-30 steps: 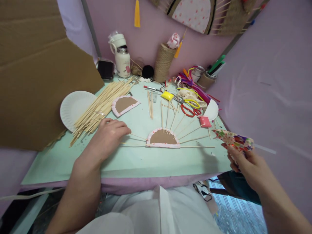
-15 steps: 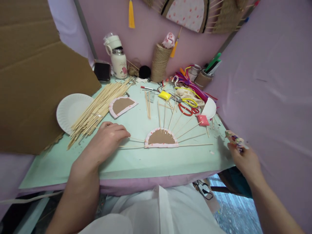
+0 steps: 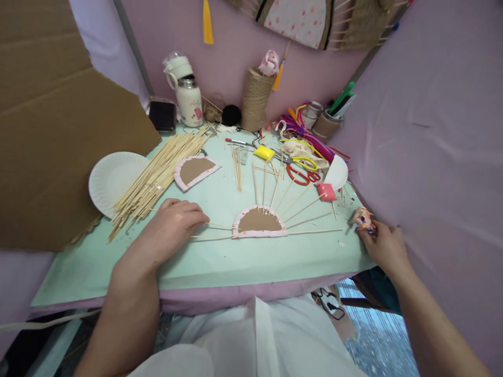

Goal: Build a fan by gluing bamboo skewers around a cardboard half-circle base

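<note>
My left hand pinches the outer end of a thin wooden skewer, whose other end lies on the left side of a cardboard half circle edged in pink-spotted white cloth. More skewers fan out from its curved and right sides. At the table's right edge my right hand is closed around a hot glue gun with a colourful pattern, its nozzle low near the tabletop. A second cloth-edged half circle lies farther back, beside a large bundle of skewers.
A paper plate and a big cardboard sheet are at left. Behind stand a white bottle and a twine roll. Red-handled scissors, a yellow packet and a pink packet lie at back right.
My right hand has lowered the glue gun to the table's right edge and turned it. My left hand keeps its pinch on the skewer. The view has shifted slightly.
</note>
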Motion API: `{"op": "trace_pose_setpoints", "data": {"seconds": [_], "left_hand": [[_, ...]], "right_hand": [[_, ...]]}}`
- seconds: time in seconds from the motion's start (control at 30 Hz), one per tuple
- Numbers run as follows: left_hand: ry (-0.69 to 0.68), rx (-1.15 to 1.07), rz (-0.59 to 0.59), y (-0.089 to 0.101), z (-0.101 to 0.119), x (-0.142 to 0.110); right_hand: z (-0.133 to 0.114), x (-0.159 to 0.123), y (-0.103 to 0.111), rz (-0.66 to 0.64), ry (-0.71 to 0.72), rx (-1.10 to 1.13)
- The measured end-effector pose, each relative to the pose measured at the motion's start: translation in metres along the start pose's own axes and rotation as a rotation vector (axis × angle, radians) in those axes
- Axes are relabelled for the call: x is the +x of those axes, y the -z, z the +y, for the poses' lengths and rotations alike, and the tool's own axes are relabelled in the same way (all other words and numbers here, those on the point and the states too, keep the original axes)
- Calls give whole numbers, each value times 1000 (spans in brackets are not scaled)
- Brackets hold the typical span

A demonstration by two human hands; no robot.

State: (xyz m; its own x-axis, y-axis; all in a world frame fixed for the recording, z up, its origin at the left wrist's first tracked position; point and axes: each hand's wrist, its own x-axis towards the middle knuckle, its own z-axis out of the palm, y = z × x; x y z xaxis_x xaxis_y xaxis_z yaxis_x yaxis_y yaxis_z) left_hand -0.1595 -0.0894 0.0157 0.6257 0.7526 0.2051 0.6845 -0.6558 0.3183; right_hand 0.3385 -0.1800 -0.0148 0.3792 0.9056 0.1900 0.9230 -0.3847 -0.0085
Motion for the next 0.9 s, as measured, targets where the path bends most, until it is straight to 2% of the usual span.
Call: {"op": "trace_pose_setpoints", "data": {"seconds": [0.1,0.17,0.23,0.3,0.4,0.47,0.6,0.9], "left_hand": [[-6,-6,-3,-1,-1,0],[-7,-3,-2,-1,-1,-1],[-8,7,-1,-2,-2,-2],[-14,8,-10,-3,-3,-2],[-25,-9,-32,-3,-3,-4],[-25,-19,-41,-2,-3,-4],[-22,-35,-65,0,1,-4],[9,-63,-100,0,3,-2]], "right_hand": [[-13,-4,15,-36,-112,-102],[-31,-11,26,107,-60,-105],[-58,-21,33,251,140,5],[-93,-36,34,312,408,165],[-150,-60,28,207,750,341],[-181,-72,21,156,851,424],[-216,-77,9,102,911,516],[-238,-65,2,204,819,656]]}}
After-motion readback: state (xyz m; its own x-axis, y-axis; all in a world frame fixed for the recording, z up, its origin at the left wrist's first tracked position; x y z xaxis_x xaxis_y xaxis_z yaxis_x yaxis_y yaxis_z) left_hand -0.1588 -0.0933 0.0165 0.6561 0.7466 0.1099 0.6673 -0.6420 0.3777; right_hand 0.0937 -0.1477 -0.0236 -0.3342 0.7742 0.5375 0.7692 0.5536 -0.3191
